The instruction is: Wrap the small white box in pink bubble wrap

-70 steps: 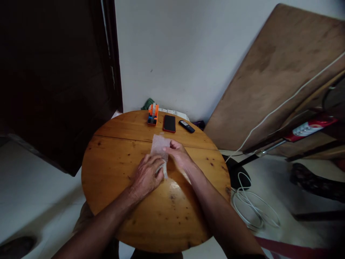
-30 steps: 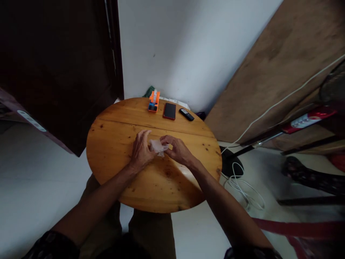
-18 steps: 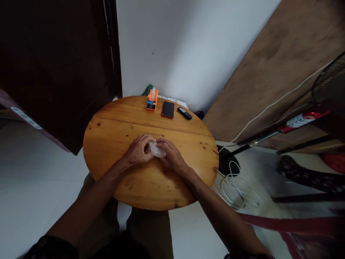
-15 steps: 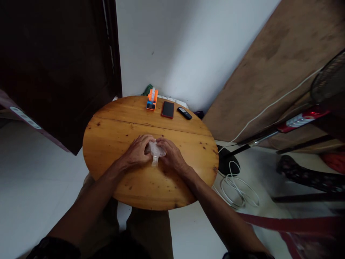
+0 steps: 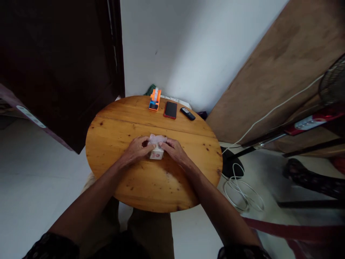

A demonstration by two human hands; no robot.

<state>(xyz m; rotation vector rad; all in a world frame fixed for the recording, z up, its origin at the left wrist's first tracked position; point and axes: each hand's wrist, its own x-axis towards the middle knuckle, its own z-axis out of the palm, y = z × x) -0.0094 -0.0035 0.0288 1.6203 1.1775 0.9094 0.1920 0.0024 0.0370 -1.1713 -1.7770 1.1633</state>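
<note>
A small white box (image 5: 156,154) with a reddish print on its front sits near the middle of the round wooden table (image 5: 113,144). Thin translucent wrapping (image 5: 157,138) rises crumpled over its top and back. From the left side my left hand (image 5: 136,150) grips the box, its thumb on the upper front edge. My right hand (image 5: 175,149) holds the other side, thumb also at the top near the wrapping. Both hands are curled round the small package, and some fingertips are hidden behind it.
Along the table's far edge lie an orange tape dispenser (image 5: 155,99), a dark phone with a red edge (image 5: 170,110) and a black handset (image 5: 188,113). A white cable (image 5: 237,190) coils on the floor at right, beside a fan stand (image 5: 231,162).
The printed front of the box now shows, where crumpled wrapping with a hanging strip was seen before. Both thumbs have come to the top front. The view has shifted slightly.
</note>
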